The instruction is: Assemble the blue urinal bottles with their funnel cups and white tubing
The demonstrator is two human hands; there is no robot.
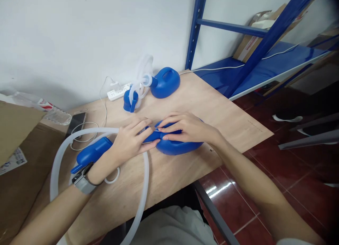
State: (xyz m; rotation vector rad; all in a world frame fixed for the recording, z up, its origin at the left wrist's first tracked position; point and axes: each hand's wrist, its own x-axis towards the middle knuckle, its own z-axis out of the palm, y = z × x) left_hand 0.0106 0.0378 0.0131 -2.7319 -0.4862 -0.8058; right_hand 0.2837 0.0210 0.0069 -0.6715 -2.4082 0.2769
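Note:
A blue plastic bottle (180, 148) lies on its side on the wooden table (227, 111), its neck pointing left. My left hand (134, 137) pinches the blue neck piece between thumb and fingers. From the right, my right hand (185, 126) grips the bottle where the neck begins, fingertips almost meeting those of the left. A thin pale strip shows between the fingertips; what it is cannot be made out. Translucent tubing (145, 178) loops around my left forearm. Beside that forearm lies a blue funnel-like piece (92, 153) with a handle.
Farther back stand a second blue bottle (169, 84) with coiled tubing, a small blue part (129, 100) and a power strip (119, 92). At left are a phone (76, 123), a clear bottle (57, 114) and a cardboard box (21, 188). Blue shelving (217, 73) rises at right.

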